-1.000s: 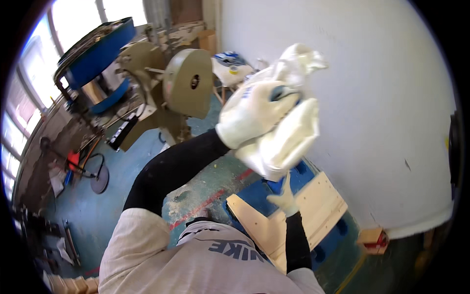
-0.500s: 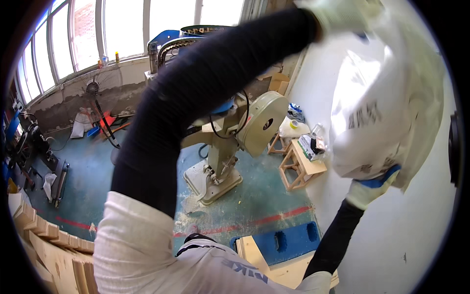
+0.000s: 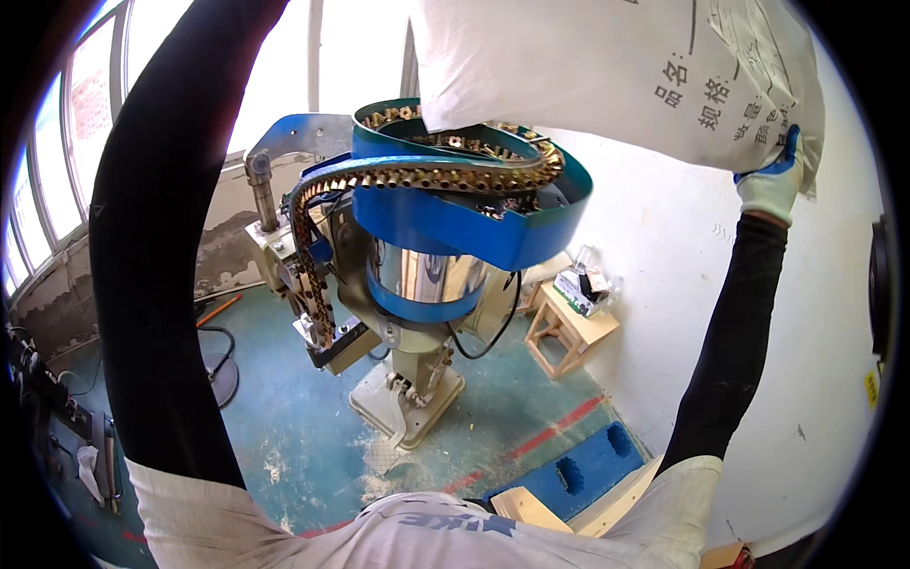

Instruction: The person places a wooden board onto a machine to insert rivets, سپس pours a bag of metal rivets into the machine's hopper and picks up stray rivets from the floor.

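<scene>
White sack [image 3: 607, 76] held high above the blue feeder bowl [image 3: 474, 204], one lower corner hanging just over the bowl's rim, apparently so that any contents would fall inside the bowl and not onto the floor. Right hand [image 3: 773, 180], in a white glove with blue palm, closed on the sack's right edge, arm stretched nearly straight up to keep that side lifted. Left arm in a black sleeve [image 3: 156, 237] raised past the top of the picture; left hand out of view, so its grip could not be told. Sack tilted, lower at the bowl side than at the gloved side, consistent with pouring toward the bowl.

Bowl carried on a shiny metal drum [image 3: 427, 284] atop a cream machine pedestal [image 3: 408, 398], standing on the blue-green floor [image 3: 284, 417]. Small brass-coloured parts [image 3: 417, 175] lined along the bowl's spiral track and down a curved chute [image 3: 313, 275] at the left of the bowl, arranged so as to feed in single file. Small wooden stool [image 3: 569, 327] with a clear packet on it just beside the machine, against the white wall [image 3: 834, 379]. Blue plastic pallet [image 3: 578, 465] and wooden boards on the floor near the person's feet. Windows [image 3: 275, 76] behind the machine.
</scene>
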The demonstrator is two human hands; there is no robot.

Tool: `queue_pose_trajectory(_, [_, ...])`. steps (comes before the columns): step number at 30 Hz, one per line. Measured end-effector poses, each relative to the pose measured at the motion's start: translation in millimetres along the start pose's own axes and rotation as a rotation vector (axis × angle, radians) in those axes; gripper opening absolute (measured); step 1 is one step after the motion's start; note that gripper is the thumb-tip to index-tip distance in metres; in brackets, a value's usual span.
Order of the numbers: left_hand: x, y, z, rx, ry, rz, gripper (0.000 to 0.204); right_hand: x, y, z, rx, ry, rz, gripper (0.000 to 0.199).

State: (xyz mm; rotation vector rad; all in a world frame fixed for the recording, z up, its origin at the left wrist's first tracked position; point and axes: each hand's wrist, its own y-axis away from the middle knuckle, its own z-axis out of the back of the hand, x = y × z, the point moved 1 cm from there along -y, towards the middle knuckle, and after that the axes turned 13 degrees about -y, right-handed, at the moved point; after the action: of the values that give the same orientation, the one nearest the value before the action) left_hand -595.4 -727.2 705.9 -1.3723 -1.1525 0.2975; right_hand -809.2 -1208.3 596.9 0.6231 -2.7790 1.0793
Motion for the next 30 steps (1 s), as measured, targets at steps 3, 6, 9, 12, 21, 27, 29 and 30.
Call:
queue_pose_trajectory(3, [0, 11, 3, 0.077, 0.137, 0.108, 0.030, -5, -23, -13, 0.042, 0.122, 0.005, 0.043])
queue_pose_trajectory(6, [0, 23, 0, 0.140, 0.167, 0.119, 0.031, 0, -50, -17, 0.101, 0.176, -0.006, 0.042])
queue_pose_trajectory(9, [0, 25, 0, 0.209, 0.066, 0.016, 0.031, 22, -88, -19, 0.157, 0.226, -0.039, 0.041])
queue_pose_trajectory(12, [19, 49, 1, 0.230, 0.048, -0.012, 0.029, 19, -117, -51, 0.219, 0.299, -0.061, 0.039])
queue_pose_trajectory(21, [22, 90, -2, 0.452, 0.868, 0.727, 0.021, -3, -131, -129, 0.641, 0.299, -0.107, 0.053])
queue_pose_trajectory(27, [-3, 100, 3, 0.335, 1.283, 1.219, 0.023, -44, -109, -159, 0.543, 0.311, -0.178, 0.050])
queue_pose_trajectory(29, [-11, 104, 4, 0.279, 1.317, 1.194, 0.024, -55, -106, -163, 0.559, 0.332, -0.203, 0.049])
queue_pose_trajectory(30, [-13, 105, 6, 0.297, 1.261, 1.247, 0.023, -62, -105, -165, 0.571, 0.342, -0.219, 0.049])
